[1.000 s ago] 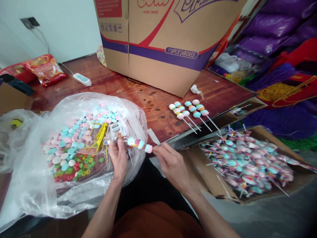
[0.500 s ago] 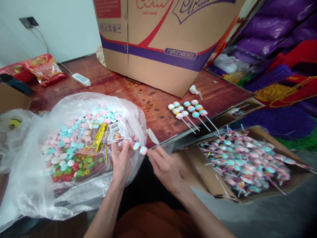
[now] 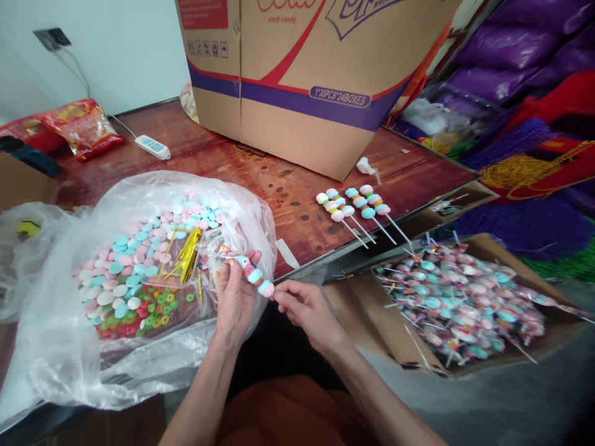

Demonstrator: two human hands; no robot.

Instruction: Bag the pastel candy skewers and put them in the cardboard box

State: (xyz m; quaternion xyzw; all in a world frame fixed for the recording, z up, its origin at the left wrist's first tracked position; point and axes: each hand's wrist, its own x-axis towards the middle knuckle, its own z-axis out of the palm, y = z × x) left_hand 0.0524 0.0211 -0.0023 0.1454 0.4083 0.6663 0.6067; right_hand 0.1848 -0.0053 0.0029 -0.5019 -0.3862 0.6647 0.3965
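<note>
A candy skewer [image 3: 266,288] of blue, white and pink pieces slants between my two hands. My right hand [image 3: 309,311] pinches it at the lower end, where the stick is mostly hidden by the fingers. Around the upper end, my left hand [image 3: 235,300] grips a small clear printed wrapper [image 3: 224,249], which seems to cover the first pieces. Just left of this hand lie gold twist ties [image 3: 188,254]. Pastel candy discs [image 3: 124,261] and coloured candy rings [image 3: 155,310] are heaped in a large clear plastic bag [image 3: 60,347].
Several unwrapped candy skewers [image 3: 357,204] lie at the table's right edge. Below them, an open carton [image 3: 395,337] is heaped with wrapped skewers [image 3: 465,303]. A big cardboard box [image 3: 297,118] stands at the back. Red packets [image 3: 83,127] and a power strip [image 3: 153,147] are at left.
The skewer has tilted more steeply, its upper part now further inside the wrapper's printed end. Both hands have shifted slightly; the left is a little further right.
</note>
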